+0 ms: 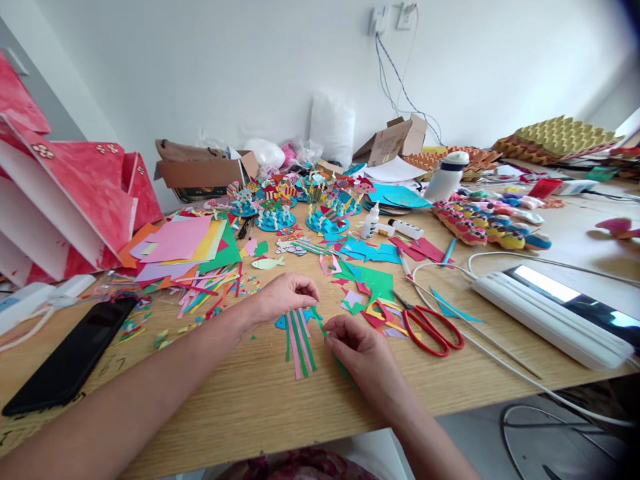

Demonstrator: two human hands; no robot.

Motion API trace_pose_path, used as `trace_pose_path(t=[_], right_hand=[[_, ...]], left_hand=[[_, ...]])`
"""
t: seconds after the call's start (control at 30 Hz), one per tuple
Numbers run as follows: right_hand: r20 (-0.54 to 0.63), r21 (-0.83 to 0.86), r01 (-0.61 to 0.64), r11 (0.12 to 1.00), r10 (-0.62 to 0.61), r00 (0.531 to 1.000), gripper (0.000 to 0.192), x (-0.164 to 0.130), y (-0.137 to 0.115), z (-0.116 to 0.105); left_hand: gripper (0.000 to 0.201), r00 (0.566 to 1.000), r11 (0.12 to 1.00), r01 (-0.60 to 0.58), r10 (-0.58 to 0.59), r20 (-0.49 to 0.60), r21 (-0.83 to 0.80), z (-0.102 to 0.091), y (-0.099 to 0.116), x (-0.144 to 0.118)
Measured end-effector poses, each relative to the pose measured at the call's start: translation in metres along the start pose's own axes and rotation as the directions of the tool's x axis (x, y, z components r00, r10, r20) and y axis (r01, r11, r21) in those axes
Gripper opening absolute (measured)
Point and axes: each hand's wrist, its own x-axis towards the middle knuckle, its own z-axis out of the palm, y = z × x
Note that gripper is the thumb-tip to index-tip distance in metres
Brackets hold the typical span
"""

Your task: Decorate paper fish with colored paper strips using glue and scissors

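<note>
Our left hand (290,293) was arched over the tabletop (215,427), its thumb and fingers curled towards each other, though we could not tell whether they gripped anything. Our right hand (355,343), lower and just beside it, had thumb and fingertips pressed together on a thin green strip (320,321), which ran up towards the left hand's fingertips. Under the left hand, and to the left of the right one, we had a blue paper fish (281,323), flat on the wood, with pink and green paper strips (301,347) laid side by side across it, their loose ends pointing towards us. To the right of our right hand lay red-handled scissors (431,325), near a scatter of paper scraps (393,320). Beyond the hands we saw a pale green fish (267,263), a green sheet (377,281) with cut edges and, farther off, a white glue bottle (370,223) standing upright. Well to the left of both hands were a black phone (73,353) and, farther back, a pile of coloured paper (180,238).
</note>
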Motion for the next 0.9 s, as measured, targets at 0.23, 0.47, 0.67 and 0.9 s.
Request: trace_pose_path(t=[0.23, 0.47, 0.67, 0.9], right_hand=[[0.029, -0.454, -0.031, 0.891, 0.049, 0.998, 0.023, 0.002, -0.007, 0.001], [0.096, -0.583, 0.036, 0.812, 0.026, 0.995, 0.023, 0.009, -0.010, 0.006], [0.111, -0.617, 0.002, 0.787, 0.084, 0.990, 0.024, 0.013, -0.013, 0.008], [0.144, -0.647, -0.014, 0.762, 0.140, 0.980, 0.023, 0.017, -0.015, 0.011]], left_hand=[[0.010, 1.000, 0.998, 0.008, -0.009, 0.010, 0.068, -0.004, -0.017, 0.008], [0.011, 0.998, 0.977, -0.046, 0.036, 0.052, 0.208, -0.010, -0.029, 0.014], [0.010, 0.997, 0.968, -0.076, 0.067, 0.045, 0.240, -0.009, -0.031, 0.014], [0.009, 0.993, 0.948, -0.117, 0.111, 0.038, 0.297, -0.009, -0.034, 0.012]])
